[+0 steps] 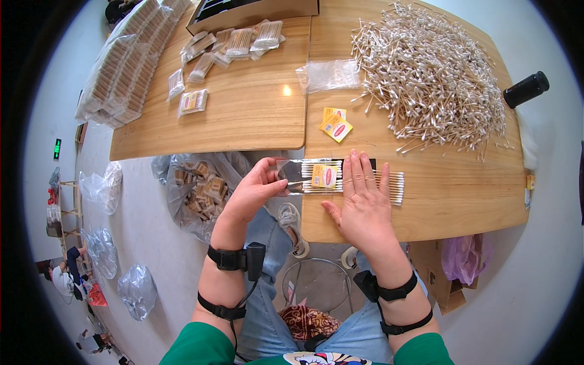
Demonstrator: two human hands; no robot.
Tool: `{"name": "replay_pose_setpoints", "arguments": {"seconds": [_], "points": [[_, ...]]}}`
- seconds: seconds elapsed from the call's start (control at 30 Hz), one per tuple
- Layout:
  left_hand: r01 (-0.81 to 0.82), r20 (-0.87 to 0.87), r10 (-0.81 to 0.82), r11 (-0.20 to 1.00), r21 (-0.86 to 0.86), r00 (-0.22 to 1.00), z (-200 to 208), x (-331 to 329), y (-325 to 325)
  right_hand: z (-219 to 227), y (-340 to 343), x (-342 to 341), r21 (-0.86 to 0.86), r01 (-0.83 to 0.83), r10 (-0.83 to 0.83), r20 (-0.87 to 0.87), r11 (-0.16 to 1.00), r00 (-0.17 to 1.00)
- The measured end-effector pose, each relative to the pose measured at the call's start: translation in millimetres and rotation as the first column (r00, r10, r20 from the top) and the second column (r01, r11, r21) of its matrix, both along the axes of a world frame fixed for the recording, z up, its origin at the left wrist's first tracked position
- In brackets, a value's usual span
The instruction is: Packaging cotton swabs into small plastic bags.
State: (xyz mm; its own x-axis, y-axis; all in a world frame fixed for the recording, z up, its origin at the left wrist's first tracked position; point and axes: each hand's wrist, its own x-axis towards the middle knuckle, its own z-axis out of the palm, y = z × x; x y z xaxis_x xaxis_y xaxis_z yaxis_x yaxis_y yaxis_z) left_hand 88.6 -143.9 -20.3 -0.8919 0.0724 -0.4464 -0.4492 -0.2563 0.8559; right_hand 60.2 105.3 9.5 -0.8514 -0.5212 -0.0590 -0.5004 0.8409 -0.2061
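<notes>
the left hand (pixel 255 187) has thumb and fingers clamped on the end of the clear bag (pixel 294 168), at the near edge of the table (pixel 426 213). the right hand (pixel 365 216) lies flat on the swabs (pixel 395 188), holding nothing in a grip: its three middle fingers run close together, the little finger stands a bit off, and the thumb is spread wide toward the left. the swabs lie sideways in a flat layer, tips showing past both sides of the right hand, with the yellow card (pixel 324 176) on top at their left part. a dark piece (pixel 373 164) shows past their far edge.

the step looks like getting bag and swabs together with the card facing up. the palm hides the film, so i can't tell how far the bag reaches along the swabs.

to do it well, i'd press with even, light weight over the whole layer, so the sticks stay side by side and none rolls over another. the left pinch should pull level and straight along the sticks; a slanted tug could snag a cotton tip or crease the thin film. the card wants watching: if it skews, straighten it before going further. one swab tip pokes out left of the rest, near the left thumb, and is best nudged back in line. the right thumb can guard the near edge.
</notes>
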Motion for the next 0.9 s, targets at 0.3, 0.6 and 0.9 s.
{"name": "replay_pose_setpoints", "arguments": {"seconds": [0.3, 0.6, 0.9], "points": [[0.03, 0.025, -0.03, 1.0, -0.006, 0.999, 4, -1, -1, 2, 0, 0, 0.013, 0.0, 0.0, 0.006, 1.0, 1.0], [0.029, 0.011, -0.029, 1.0, 0.004, 1.0, 12, -2, 5, 2, 0, 0, 0.027, 0.0, 0.0, 0.013, 1.0, 1.0], [0.048, 0.03, -0.048, 0.999, -0.004, 0.998, 2, -5, 5, 3, 0, 0, 0.018, 0.003, -0.003, 0.023, 1.0, 1.0]]}}
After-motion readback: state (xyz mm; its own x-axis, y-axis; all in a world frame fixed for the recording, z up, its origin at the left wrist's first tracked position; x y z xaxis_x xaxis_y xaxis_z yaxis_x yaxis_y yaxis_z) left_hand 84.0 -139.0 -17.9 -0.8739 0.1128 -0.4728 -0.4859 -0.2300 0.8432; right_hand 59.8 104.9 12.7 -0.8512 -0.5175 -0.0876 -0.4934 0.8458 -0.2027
